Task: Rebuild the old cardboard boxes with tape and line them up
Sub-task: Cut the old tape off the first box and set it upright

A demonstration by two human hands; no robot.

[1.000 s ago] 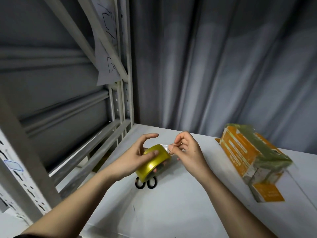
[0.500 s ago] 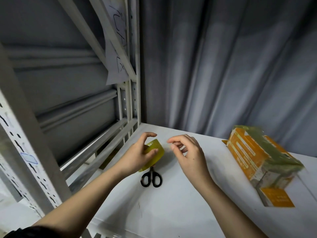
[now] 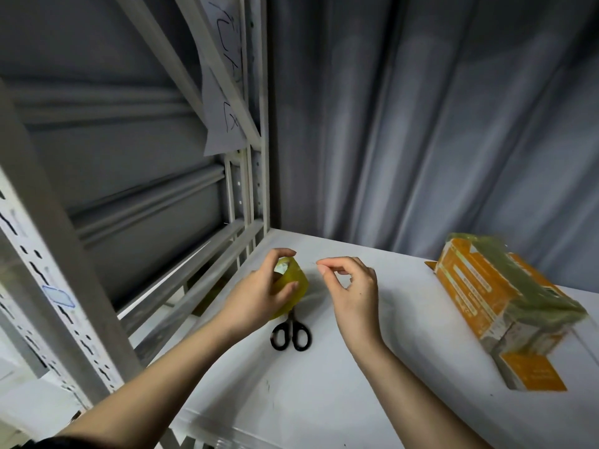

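My left hand (image 3: 259,296) grips a roll of yellowish clear tape (image 3: 291,286) just above the white table (image 3: 372,384). My right hand (image 3: 351,290) is a short way to the right of the roll, index finger and thumb pinched together on the tape's loose end. A faint clear strip stretches between hand and roll. An orange and white cardboard box (image 3: 496,303), wrapped in greenish tape, lies on its side at the table's right. One of its orange flaps sticks out toward me.
Black-handled scissors (image 3: 290,333) lie on the table under the roll. A grey metal shelving rack (image 3: 246,189) with a hanging paper sheet (image 3: 223,102) borders the table on the left. A grey curtain (image 3: 421,124) hangs behind.
The hands have drawn apart: the right hand moved right, away from the roll, pulling out tape. The left hand tilted the roll more upright.
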